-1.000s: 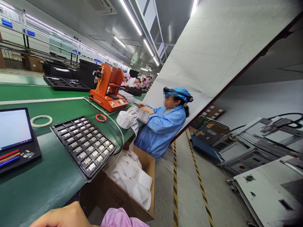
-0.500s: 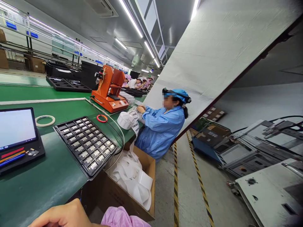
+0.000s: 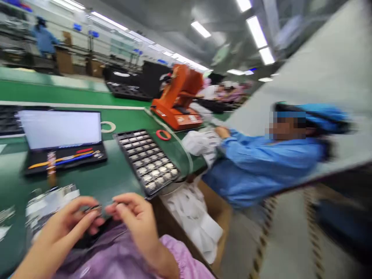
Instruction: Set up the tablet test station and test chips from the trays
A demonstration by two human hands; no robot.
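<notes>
My left hand (image 3: 62, 228) and my right hand (image 3: 133, 219) are raised close together above the green bench, in pink sleeves. A small dark part (image 3: 93, 209) sits at the left fingertips, blurred by motion. The right fingertips are just beside it, and I cannot tell whether they touch it. Behind my hands lies a black tray (image 3: 145, 162) with rows of small silver-topped components. A stack of clear packs (image 3: 49, 205) lies on the bench to the left of my left hand.
A tablet in a black case (image 3: 61, 130) holds coloured pens. An orange bench machine (image 3: 177, 102) stands beyond a red ring (image 3: 163, 135). A co-worker's blue sleeve (image 3: 261, 162) reaches to white reeled strip. A cardboard box (image 3: 221, 217) with white strip stands beside the bench.
The view has swung left and tilted, with heavy blur. Both my hands have risen from the bottom edge to above the bench, and a small dark part now shows at my left fingertips.
</notes>
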